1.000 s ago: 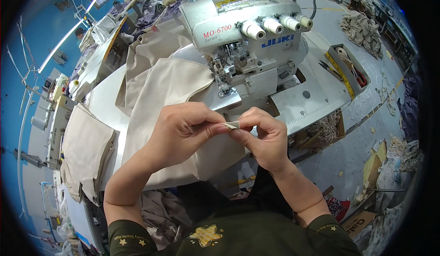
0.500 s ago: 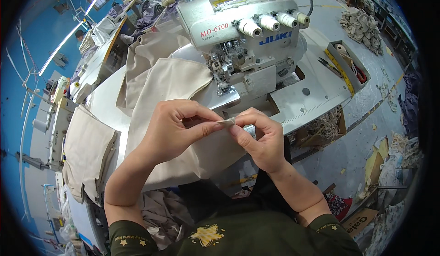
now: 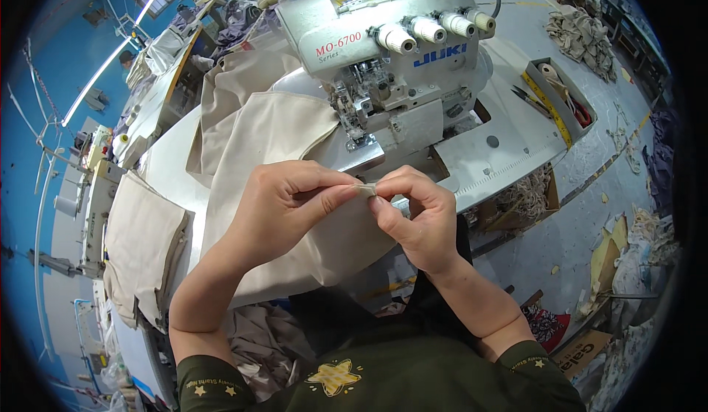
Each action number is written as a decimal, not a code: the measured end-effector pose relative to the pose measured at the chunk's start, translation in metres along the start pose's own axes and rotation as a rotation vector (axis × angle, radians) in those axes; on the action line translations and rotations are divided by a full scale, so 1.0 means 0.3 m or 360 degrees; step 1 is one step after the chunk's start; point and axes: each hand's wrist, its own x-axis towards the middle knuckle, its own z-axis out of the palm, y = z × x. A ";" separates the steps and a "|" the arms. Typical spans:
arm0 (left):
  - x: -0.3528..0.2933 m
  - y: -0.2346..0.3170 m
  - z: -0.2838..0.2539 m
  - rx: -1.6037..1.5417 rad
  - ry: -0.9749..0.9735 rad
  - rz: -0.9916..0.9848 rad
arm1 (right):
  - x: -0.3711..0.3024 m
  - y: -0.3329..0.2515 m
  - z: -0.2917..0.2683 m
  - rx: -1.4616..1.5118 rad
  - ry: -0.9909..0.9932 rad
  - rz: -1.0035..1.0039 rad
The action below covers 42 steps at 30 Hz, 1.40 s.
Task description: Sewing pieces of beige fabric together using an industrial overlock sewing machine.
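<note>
Pinching on both sides: left hand (image 3: 274, 204) and right hand (image 3: 422, 219) share one tiny pale fabric piece (image 3: 366, 189), mid-frame, just below the overlock machine (image 3: 402, 80). With something that small, imo you'd want the edges lined up flush and the fingertips close to whatever part you're working, plus light, even tension so it doesn't skew or stretch. Grip-wise, each thumb is pressed against its forefinger with just the cloth between, and the two sets of fingertips nearly meet. Can't really tell if the bit is folded, or whether it's joined to the beige fabric panel (image 3: 269, 135) lying left of center.
</note>
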 end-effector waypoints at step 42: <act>0.034 -0.265 -0.046 -0.0173 0.0575 0.0176 | -0.396 0.067 -0.170 0.0613 -0.0022 0.0715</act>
